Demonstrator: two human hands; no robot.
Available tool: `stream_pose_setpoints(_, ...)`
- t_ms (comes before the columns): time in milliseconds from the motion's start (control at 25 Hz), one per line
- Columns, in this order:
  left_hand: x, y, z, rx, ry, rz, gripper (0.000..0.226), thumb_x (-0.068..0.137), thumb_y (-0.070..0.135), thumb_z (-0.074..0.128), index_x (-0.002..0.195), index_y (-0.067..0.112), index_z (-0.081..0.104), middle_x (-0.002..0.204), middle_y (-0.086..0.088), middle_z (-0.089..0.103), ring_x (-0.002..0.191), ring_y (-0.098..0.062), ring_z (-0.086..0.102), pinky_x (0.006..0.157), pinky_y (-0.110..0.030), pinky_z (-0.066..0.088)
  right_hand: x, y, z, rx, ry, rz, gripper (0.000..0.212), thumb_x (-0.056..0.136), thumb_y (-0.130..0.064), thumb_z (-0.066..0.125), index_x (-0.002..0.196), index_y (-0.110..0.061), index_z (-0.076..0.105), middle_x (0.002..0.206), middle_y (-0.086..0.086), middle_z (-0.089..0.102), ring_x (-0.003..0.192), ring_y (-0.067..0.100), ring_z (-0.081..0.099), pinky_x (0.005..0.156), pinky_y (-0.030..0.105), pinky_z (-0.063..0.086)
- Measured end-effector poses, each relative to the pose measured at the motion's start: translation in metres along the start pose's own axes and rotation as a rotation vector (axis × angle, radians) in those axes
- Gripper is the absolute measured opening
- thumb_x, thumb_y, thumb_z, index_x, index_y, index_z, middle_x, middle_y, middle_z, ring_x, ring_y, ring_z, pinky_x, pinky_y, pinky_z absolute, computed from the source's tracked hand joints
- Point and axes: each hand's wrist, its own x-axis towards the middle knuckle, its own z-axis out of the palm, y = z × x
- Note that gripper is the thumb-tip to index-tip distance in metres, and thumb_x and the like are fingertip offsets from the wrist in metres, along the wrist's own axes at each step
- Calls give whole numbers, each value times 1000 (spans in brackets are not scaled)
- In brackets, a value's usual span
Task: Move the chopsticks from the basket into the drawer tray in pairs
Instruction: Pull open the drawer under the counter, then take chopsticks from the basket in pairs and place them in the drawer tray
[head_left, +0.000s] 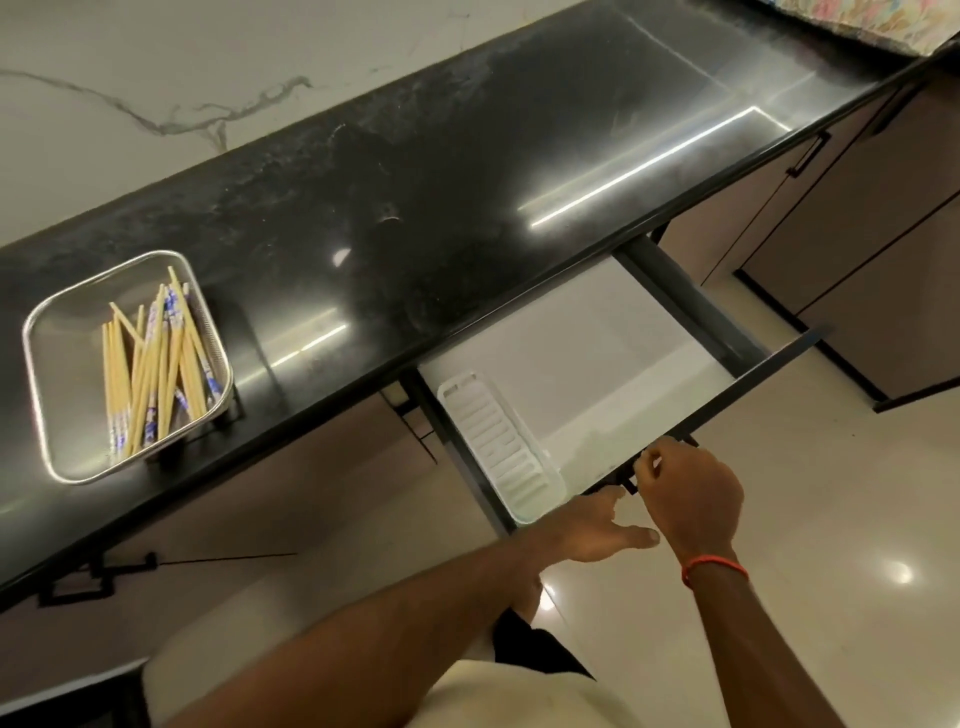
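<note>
Drawer (597, 353) stands pulled out from under the black counter (415, 208); interior pale and mostly bare. White ribbed tray (498, 447) lies in the drawer's left part, long side along the left wall, near end close to the front panel; nothing in it. Right hand (691, 493) at the drawer's front edge, fingers (649, 462) curled and pressed together around the dark handle (631, 486); a red band sits on that wrist. Left hand (597, 530) just beside it, below the front edge near the tray's near end, palm down, fingers loosely spread with the thumb out to the right, holding nothing; whether the fingertips touch the drawer front cannot be told. Chopsticks (156, 369) all lie in the metal mesh basket (57, 415) on the counter at far left, well apart from the drawer: a loose bundle, some crossed, pale wood with blue-and-white patterned ends, leaning toward the basket's right side. Shiny floor (779, 519) below the drawer, cabinet fronts at right.
</note>
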Motion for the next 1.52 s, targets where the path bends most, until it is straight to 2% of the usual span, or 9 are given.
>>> stream_pose_setpoints(120,-27,-6,-24,-64,127,112,63,91,55,65,141,18,56,134,-10,66,104,-24,70,92,-34,55,0,-26,-17,39,95,-79,14,87,-26,64,77,-18,71,56,-2,63,48,18,54,49,25,40)
stream_pose_setpoints(200,-45,-18,-48,-45,268,137,54,91,54,66,131,18,64,121,-8,73,100,-24,71,90,-36,57,3,-51,-26,91,127,-157,14,88,-27,66,82,-17,72,62,0,68,54,20,60,56,29,46)
stream_pose_setpoints(360,-82,-51,-92,7,514,142,48,92,53,63,129,22,64,124,-3,72,100,-14,68,88,-32,57,-1,-100,-37,185,130,-239,15,89,-29,67,82,-16,72,65,-1,69,57,19,62,67,35,49)
stream_pose_setpoints(440,-99,-69,-107,45,610,175,48,94,50,63,132,22,61,128,-1,70,103,-11,66,89,-30,55,-7,-120,-37,191,117,-257,16,90,-30,65,81,-18,72,65,-3,69,59,19,62,71,36,47)
stream_pose_setpoints(560,-118,-96,-120,189,782,207,55,94,50,62,142,25,52,143,0,60,126,-17,56,106,-44,44,-12,-139,-33,217,71,-329,16,91,-33,64,89,-19,72,76,-3,72,71,18,65,77,37,46)
stream_pose_setpoints(720,-142,-120,-130,308,962,200,73,92,53,61,154,30,31,162,2,35,153,-23,24,120,-53,20,-17,-166,-27,308,-28,-412,40,86,-36,73,121,-19,65,124,8,64,118,28,55,90,40,51)
stream_pose_setpoints(840,-158,-128,-141,349,1061,181,84,91,54,60,159,31,17,170,1,17,158,-23,4,123,-54,10,-19,-195,-29,285,-74,-433,58,83,-43,75,134,-20,57,143,13,51,133,34,44,99,46,48)
stream_pose_setpoints(1120,-207,-162,-184,377,1204,137,88,91,61,54,160,33,7,172,0,0,157,-24,-12,123,-56,3,-21,-277,-43,246,-131,-537,66,87,-49,67,145,-27,44,156,9,36,147,29,23,112,48,33)
stream_pose_setpoints(1520,-252,-234,-229,224,1242,-11,82,91,63,56,158,30,20,171,-3,11,158,-26,-4,121,-60,12,-22,-385,-65,239,-142,-681,54,89,-49,64,137,-29,51,152,6,41,146,26,21,111,51,31)
